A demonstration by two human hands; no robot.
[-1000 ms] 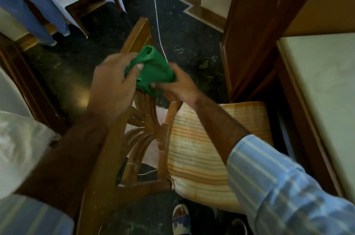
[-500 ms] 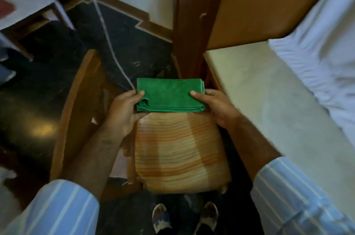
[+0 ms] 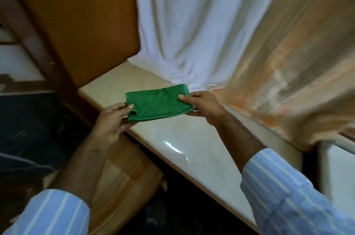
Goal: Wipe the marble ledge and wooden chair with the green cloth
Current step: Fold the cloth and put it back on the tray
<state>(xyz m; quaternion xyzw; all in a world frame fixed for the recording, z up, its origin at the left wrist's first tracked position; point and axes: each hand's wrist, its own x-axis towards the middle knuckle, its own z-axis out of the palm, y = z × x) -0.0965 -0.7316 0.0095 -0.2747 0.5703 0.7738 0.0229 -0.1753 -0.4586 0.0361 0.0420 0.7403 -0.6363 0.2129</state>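
Note:
The green cloth is folded into a flat rectangle and held level just above the cream marble ledge. My left hand pinches its left end, thumb on top. My right hand grips its right end. The ledge runs diagonally from the upper left to the lower right. Only the striped orange seat cushion of the wooden chair shows, below the ledge and under my left forearm.
A white curtain hangs behind the ledge and bunches on it. An orange patterned curtain drapes over the ledge's right side. A brown wooden cabinet stands at the ledge's left end. Dark floor lies at the left.
The cloth went from bunched at the chair's back to folded flat between both hands, then was carried from over the chair seat to above the marble ledge. My view turned right.

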